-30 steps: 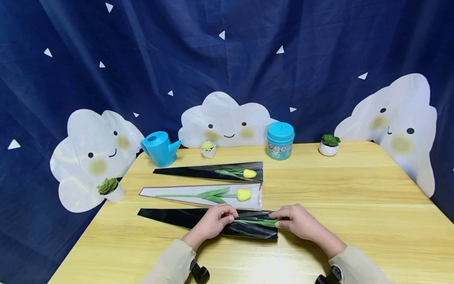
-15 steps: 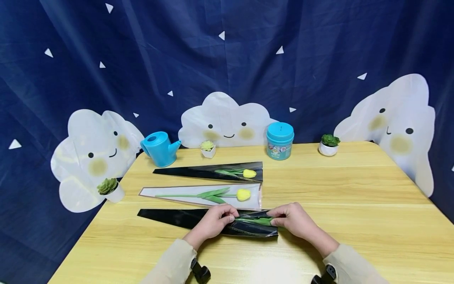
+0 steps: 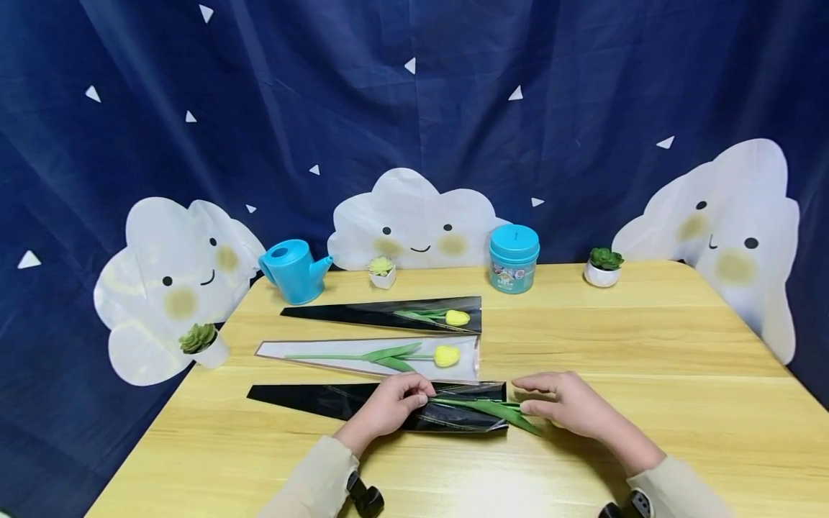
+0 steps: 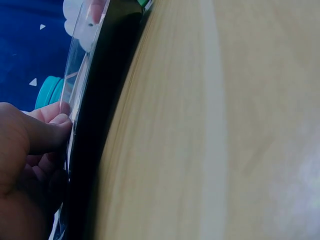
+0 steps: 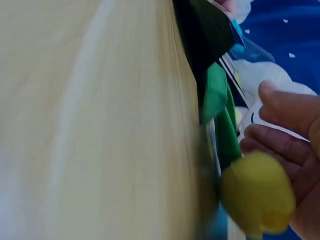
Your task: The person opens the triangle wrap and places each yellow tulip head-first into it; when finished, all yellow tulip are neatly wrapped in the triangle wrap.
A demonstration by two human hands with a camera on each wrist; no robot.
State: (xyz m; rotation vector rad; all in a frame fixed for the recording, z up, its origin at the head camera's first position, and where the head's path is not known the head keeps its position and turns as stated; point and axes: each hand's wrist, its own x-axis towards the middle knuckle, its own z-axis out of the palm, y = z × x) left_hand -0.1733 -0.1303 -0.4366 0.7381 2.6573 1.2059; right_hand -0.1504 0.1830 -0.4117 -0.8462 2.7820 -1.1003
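Nearest me on the table lies a black flower sleeve (image 3: pixel 304 400) with a clear film front. My left hand (image 3: pixel 391 404) pinches the edge of that clear film (image 4: pixel 79 82) between thumb and fingers. A tulip's green leaves (image 3: pixel 495 408) lie over the sleeve's wide end and stick out past it to the right. My right hand (image 3: pixel 573 404) is beside them, thumb and fingers apart. In the right wrist view the yellow tulip bloom (image 5: pixel 256 192) is by the palm of this hand; the head view hides it.
Behind lie a white sleeve (image 3: pixel 272 349) and another black sleeve (image 3: pixel 363 311), each with a yellow tulip. Along the back stand a blue watering can (image 3: pixel 296 273), a blue canister (image 3: pixel 514 260) and small potted plants (image 3: pixel 602 267). Another potted plant (image 3: pixel 209 349) stands at left.
My right hand has moved right, and its thumb and fingers have parted. The tulip has shifted right, its leaves now past the sleeve's end. My left hand stays on the film.
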